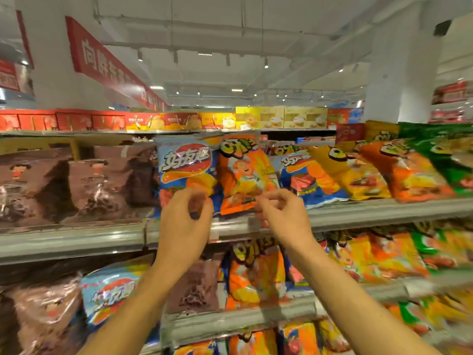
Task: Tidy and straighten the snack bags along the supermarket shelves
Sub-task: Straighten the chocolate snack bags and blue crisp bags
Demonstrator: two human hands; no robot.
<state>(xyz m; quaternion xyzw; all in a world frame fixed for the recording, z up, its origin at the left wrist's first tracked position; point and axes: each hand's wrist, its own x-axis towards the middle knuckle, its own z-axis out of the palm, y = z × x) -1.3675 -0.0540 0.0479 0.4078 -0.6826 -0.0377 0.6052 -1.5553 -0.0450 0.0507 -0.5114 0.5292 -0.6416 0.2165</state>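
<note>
Two bare hands reach up to a supermarket shelf (358,213) stocked with snack bags. The left hand (185,221) is raised at the lower edge of a blue bag (184,165), thumb and fingers curled toward each other around the bag's bottom corner; motion blur makes it hard to say whether they actually pinch the foil. The right hand (284,213) is at the bottom edge of an orange bag (245,172), its fingertips drawn together at the bag's lower seam, apparently pinching it, though blur softens the contact. Both bags stand upright, side by side at the shelf's front, the orange one overlapping the blue one's right edge and tilted slightly. To their right a row of leaning bags follows: another blue one (309,178), a yellow one (350,172), an orange one (407,172) and a green one (450,160). To the left, brown bags (87,183) fill the same shelf. Red and yellow boxes (179,121) line the top shelf. More bags in the same colours crowd the lower shelves (243,321), partly hidden by the forearms. A red banner (107,65) hangs from the ceiling.
</note>
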